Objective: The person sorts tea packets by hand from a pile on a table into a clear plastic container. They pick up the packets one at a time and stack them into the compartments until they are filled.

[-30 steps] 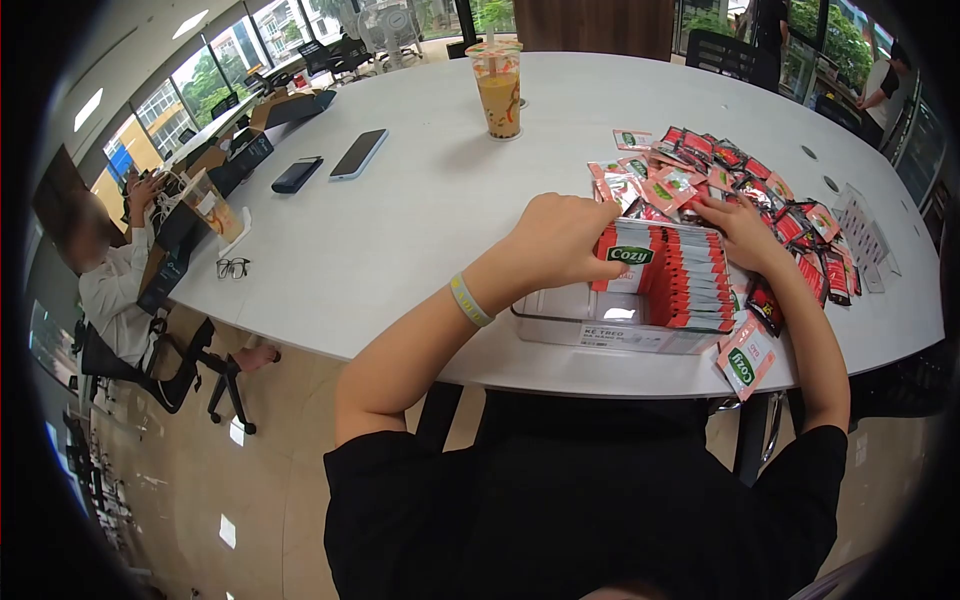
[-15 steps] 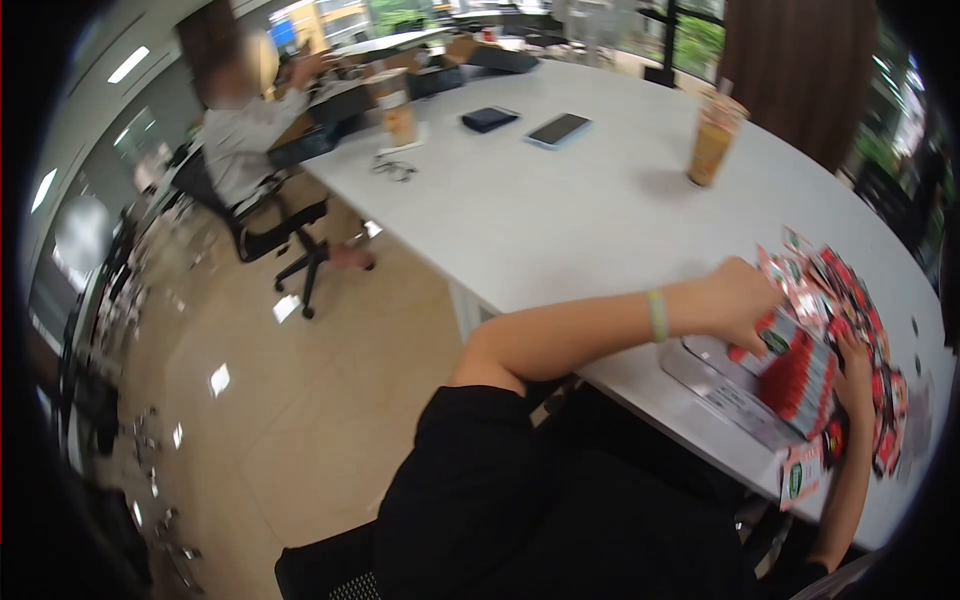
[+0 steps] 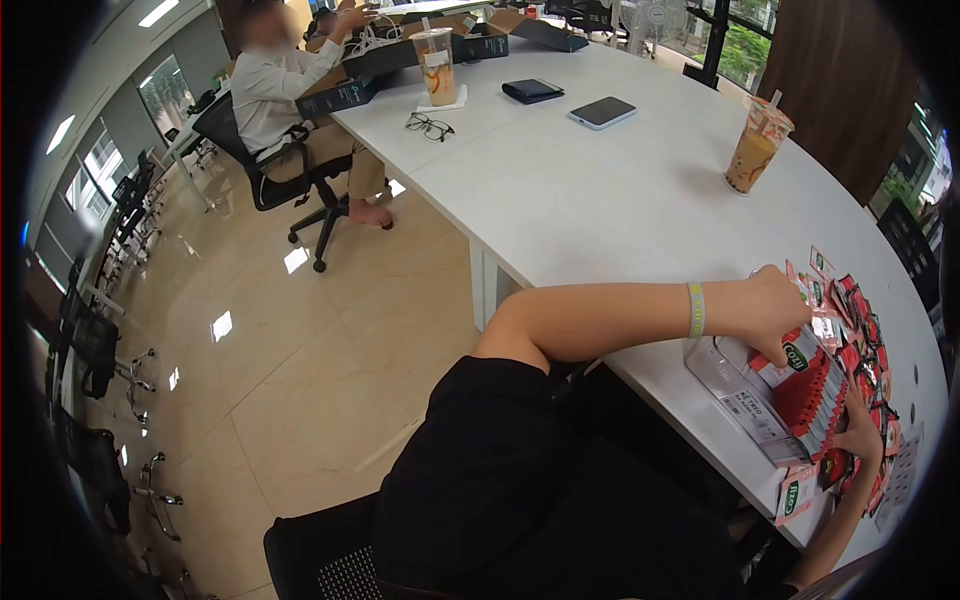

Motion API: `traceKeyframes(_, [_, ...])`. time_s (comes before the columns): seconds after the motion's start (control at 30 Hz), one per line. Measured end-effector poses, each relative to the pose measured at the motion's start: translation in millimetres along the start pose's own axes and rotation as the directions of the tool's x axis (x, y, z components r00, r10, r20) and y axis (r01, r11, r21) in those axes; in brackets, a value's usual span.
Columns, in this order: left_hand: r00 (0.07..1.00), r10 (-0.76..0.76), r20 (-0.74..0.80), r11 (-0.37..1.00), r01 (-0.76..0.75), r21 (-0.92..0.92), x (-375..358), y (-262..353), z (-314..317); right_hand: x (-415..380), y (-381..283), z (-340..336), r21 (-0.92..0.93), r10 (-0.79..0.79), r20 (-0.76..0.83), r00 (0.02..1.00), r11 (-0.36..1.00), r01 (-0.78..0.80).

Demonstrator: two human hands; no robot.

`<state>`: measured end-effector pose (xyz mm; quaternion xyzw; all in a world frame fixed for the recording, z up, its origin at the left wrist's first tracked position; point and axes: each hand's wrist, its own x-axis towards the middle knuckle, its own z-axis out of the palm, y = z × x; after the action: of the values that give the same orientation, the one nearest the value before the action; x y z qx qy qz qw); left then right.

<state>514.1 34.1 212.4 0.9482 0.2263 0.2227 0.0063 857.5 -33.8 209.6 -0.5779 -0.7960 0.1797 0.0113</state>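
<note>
A clear plastic box (image 3: 735,395) near the table edge holds a tight row of red and white sachets (image 3: 812,395). My left hand (image 3: 765,312), with a band at the wrist, is closed on the sachets at the near left end of the row, thumb on a printed face. My right hand (image 3: 860,428) lies against the right side of the row, its fingers apart. Beyond and beside it, many loose red and pink sachets (image 3: 850,305) are heaped. One pink sachet (image 3: 797,494) lies by the box's lower corner.
On the white table (image 3: 600,200) are a drink cup (image 3: 757,148), a phone (image 3: 603,112), a dark wallet (image 3: 532,91), glasses (image 3: 430,126) and another cup (image 3: 436,70). A person (image 3: 270,90) sits at the far left beside open dark boxes (image 3: 340,95). A printed sheet (image 3: 903,480) lies at right.
The camera view has shifted, moving the scene rightward in the picture. My right hand has slid down along the row towards the near table edge. My left hand stays on the sachets.
</note>
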Motion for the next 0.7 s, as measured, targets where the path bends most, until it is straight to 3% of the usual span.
traceKeyframes(0.1, [1.0,0.01,-0.024,0.999,-0.009,0.032,-2,-3,-1,5,16,5,0.129,-0.026,-0.1,0.995,0.991,0.039])
traceKeyframes(0.13, [0.998,0.031,-0.054,0.998,-0.029,0.048,-2,-2,2,8,17,8,0.043,-0.011,-0.161,0.987,0.999,0.018])
traceKeyframes(0.2, [1.0,-0.007,-0.029,1.0,0.006,-0.023,-3,1,-1,12,18,14,0.163,0.026,-0.274,0.961,0.986,0.02])
traceKeyframes(0.3, [0.998,-0.011,0.06,0.998,0.014,-0.053,-6,6,-18,10,4,11,-0.09,-0.111,-0.391,0.914,0.993,0.082])
traceKeyframes(0.4, [0.998,-0.035,0.055,0.998,0.038,-0.048,-5,3,-15,14,-1,9,-0.015,-0.11,-0.461,0.881,0.993,0.116])
traceKeyframes(0.43, [0.999,-0.034,0.04,0.999,0.036,-0.039,-5,1,-11,11,-3,4,0.097,-0.003,-0.418,0.909,0.994,0.047])
traceKeyframes(0.57, [0.995,-0.032,0.097,0.999,0.035,-0.031,-4,9,-19,-5,2,-10,0.327,-0.156,-0.18,0.971,0.922,0.208])
traceKeyframes(0.63, [0.995,-0.038,0.095,0.998,0.043,-0.044,-2,12,-22,-8,4,-8,0.226,-0.155,-0.019,0.988,0.962,0.156])
traceKeyframes(0.67, [0.994,-0.052,0.099,0.998,0.055,-0.035,-2,14,-23,-8,2,-3,0.223,-0.057,-0.024,0.998,0.973,0.061])
traceKeyframes(0.7, [0.992,-0.07,0.102,0.997,0.073,-0.022,-2,15,-24,-7,-2,3,0.078,0.016,-0.085,0.996,0.997,-0.01])
